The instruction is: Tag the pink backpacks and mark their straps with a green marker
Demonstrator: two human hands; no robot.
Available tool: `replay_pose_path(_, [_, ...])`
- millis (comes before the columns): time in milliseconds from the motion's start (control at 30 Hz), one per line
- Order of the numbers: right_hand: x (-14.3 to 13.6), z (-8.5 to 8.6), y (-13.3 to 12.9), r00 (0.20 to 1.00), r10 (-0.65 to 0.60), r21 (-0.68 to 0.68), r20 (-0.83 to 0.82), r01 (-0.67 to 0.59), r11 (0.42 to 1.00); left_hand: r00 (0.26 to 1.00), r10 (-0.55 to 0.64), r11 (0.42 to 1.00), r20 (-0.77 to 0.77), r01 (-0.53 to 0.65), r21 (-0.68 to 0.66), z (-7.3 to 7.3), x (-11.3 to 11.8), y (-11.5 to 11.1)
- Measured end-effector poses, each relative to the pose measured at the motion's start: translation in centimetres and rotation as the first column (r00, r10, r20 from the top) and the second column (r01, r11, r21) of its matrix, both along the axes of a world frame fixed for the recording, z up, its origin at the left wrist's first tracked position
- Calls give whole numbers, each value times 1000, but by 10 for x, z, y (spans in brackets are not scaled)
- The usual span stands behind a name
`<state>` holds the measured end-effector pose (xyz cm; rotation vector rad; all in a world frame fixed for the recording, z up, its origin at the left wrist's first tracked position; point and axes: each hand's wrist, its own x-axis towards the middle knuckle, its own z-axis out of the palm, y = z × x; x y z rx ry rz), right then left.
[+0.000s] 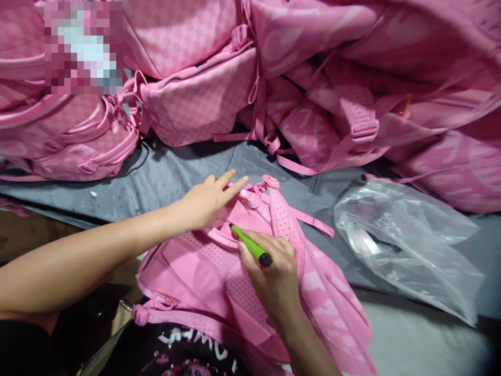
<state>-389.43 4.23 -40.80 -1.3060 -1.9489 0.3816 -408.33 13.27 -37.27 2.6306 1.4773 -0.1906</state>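
A pink backpack point(250, 277) lies against my body at the table's front edge, its dotted back panel and shoulder straps facing up. My right hand point(274, 266) grips a slim green pen-like tool with a black end point(252, 245). The tool's narrow tip points up and left, close to the top handle point(223, 237); its exact kind does not show. My left hand point(209, 201) rests on the upper part of the backpack, fingers stretched out beside a pink strap end. The spot beneath its palm is hidden.
Pink checkered bags point(195, 99) stand along the back, with more patterned pink backpacks point(336, 104) heaped at the right. A clear plastic bag point(410, 245) lies on the grey table cover point(176, 162). A pink strap point(313, 222) trails toward it.
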Motion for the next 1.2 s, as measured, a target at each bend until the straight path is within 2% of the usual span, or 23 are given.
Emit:
replay_pose_path(100, [2, 1, -1, 1000, -6, -35, -27, 5, 999, 1000, 12, 1000, -8, -12, -17, 4, -1, 0])
replay_pose_path(300, [2, -1, -1, 996, -22, -46, -85, 18, 999, 999, 11, 987, -50, -19, -158, 19, 3, 4])
replay_pose_path(467, [-16, -6, 3, 973, 51, -104, -226, -77, 992, 998, 28, 985, -48, -36, -171, 23, 4, 5])
replay_pose_path(533, [-17, 0, 0, 972, 21, -92, -233, -44, 995, 1000, 21, 985, -17, -23, -171, 23, 2, 5])
replay_pose_path(600, [-6, 13, -6, 971, -37, -85, -236, 17, 996, 999, 7, 987, 44, 0, -161, 20, -2, 4])
replay_pose_path(667, [19, 26, -13, 952, -94, -72, -291, 76, 994, 994, 3, 991, 109, 12, -136, 13, -7, 5])
replay_pose_path(733, [59, 32, -16, 892, -250, -3, -377, 269, 963, 986, -13, 996, 168, 27, -81, 0, -13, 8])
replay_pose_path(767, [85, 31, -17, 848, -362, 43, -387, 409, 912, 981, -31, 998, 193, 42, -52, -7, -15, 10])
replay_pose_path(800, [112, 28, -16, 787, -493, 83, -370, 556, 827, 975, -52, 998, 215, 57, -19, -14, -16, 12])
replay_pose_path(833, [141, 21, -15, 732, -620, 107, -282, 667, 738, 971, -70, 997, 230, 70, 9, -19, -16, 14])
replay_pose_path(900, [194, 2, -5, 608, -782, 44, 137, 785, 618, 968, -85, 996, 237, 79, 38, -24, -16, 14])
replay_pose_path(933, [215, -9, 2, 548, -758, -33, 352, 817, 575, 969, -81, 997, 233, 74, 38, -24, -16, 12])
replay_pose_path(1000, [245, -31, 22, 532, -696, -114, 483, 826, 553, 974, -53, 999, 221, 50, 18, -20, -14, 9])
replay_pose_path(1100, [265, -51, 52, 575, -660, -190, 484, 805, 562, 978, -1, 999, 207, 8, -34, -8, -9, 4])
replay_pose_path(1200, [275, -57, 75, 622, -657, -242, 426, 778, 579, 979, 20, 998, 205, -5, -70, 4, -3, 0])
